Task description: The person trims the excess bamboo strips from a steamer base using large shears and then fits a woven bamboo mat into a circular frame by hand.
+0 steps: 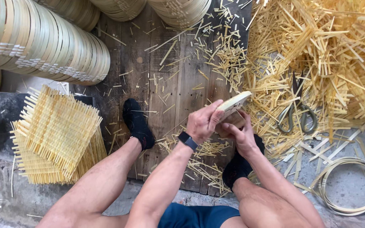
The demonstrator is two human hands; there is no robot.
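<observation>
Both hands meet just above the wooden board [165,80], between the person's knees; the left hand [202,122], with a black wristband [187,140], is closed over the near edge of a round bamboo steamer frame [233,105], thumb on the pale rim; the right hand [238,134] is cupped under the frame from the right, fingers curled around its lower side, so the frame is held clear of the board and tilted, its flat face turned up and left.

Surroundings: a stack of woven bamboo mats [58,135] lies on the left, near the left foot's black shoe [137,123]; rows of finished steamer rings [47,42] lie on their sides at far left; a loose heap of bamboo strips [317,55] fills the far right; a pair of shears [297,112] lies on that heap, just right of the hands; a coil of bamboo banding [351,185] lies near right on the concrete.

Hazards, as a judgement: the frame rests only on fingertip pressure, so a slack grip on either side could let it drop onto the board; cut strip ends are sharp, and bare legs and palms lie close to them; the shears sit half-buried in strips, so a blind reach to the right risks contact with the blades; loose offcuts underfoot may slide.
</observation>
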